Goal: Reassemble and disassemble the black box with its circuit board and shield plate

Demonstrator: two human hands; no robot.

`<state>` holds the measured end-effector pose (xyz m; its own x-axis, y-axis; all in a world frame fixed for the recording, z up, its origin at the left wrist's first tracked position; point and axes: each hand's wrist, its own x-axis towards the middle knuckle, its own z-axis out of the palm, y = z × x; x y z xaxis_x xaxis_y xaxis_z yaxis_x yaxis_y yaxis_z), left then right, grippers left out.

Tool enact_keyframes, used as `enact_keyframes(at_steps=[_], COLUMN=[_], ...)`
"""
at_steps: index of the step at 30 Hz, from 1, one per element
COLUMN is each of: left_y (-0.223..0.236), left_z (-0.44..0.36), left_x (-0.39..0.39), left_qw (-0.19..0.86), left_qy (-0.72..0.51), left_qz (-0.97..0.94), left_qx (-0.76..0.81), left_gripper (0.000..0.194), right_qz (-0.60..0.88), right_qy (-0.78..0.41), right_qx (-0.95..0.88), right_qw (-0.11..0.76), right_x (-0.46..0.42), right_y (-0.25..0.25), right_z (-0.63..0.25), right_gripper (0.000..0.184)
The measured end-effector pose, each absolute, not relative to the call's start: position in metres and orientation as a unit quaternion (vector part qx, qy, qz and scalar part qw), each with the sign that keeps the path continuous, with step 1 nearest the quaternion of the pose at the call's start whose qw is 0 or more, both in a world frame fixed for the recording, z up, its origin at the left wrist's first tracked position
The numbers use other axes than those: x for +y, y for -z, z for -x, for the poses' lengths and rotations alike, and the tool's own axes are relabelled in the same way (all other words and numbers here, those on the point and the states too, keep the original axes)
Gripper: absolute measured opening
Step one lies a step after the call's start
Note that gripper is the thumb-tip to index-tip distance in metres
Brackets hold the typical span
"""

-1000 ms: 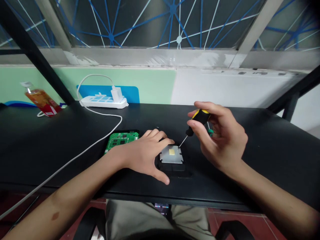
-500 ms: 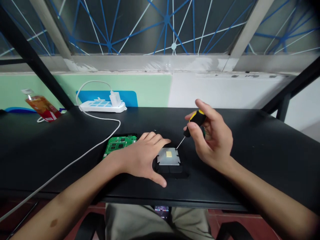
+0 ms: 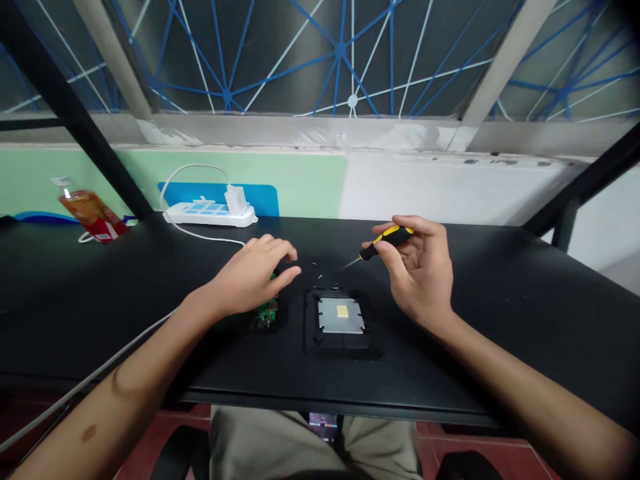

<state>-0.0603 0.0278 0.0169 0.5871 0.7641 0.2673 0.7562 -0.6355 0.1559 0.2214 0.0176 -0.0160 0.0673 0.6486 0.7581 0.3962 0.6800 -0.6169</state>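
My right hand [image 3: 423, 270] grips a yellow and black screwdriver [image 3: 387, 241], its shaft slanting down to the left above the table. Below the tip lies a black plastic housing [image 3: 340, 343] with a silver metal plate [image 3: 330, 323] on it, and a pale yellow pad [image 3: 342, 311] sits at the plate's middle. My left hand [image 3: 253, 275] hovers over the green circuit board [image 3: 267, 313] and hides most of it. Its fingers are apart and slightly curled, with nothing visible in them. Two small screws [image 3: 320, 277] lie on the table between my hands.
A white power strip [image 3: 210, 213] with a plugged-in charger [image 3: 236, 200] stands by the wall. From it a white cable [image 3: 125, 351] runs across the table's left side. A drink bottle [image 3: 93, 210] leans at the far left. A phone [image 3: 323, 427] shows below the table edge.
My left hand has left the plate's side and moved up and left, over the circuit board. The screwdriver tip has lifted off the plate's upper right corner and swung left.
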Motion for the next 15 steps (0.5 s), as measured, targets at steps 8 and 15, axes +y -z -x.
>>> enact_keyframes(at_steps=[8, 15], left_y=[-0.001, 0.001], left_z=[0.052, 0.052], left_x=[0.029, 0.031], left_qw=[0.012, 0.013], left_qy=[-0.14, -0.141], left_qz=[-0.902, -0.907], left_qx=[0.409, 0.397], left_gripper=[0.019, 0.02], right_qz=[0.358, 0.372], right_qy=[-0.109, -0.111], right_qx=[-0.678, -0.686], right_qw=[0.633, 0.615], right_x=[0.015, 0.014], right_y=[0.015, 0.017], right_z=[-0.221, -0.221], right_gripper=[0.041, 0.04])
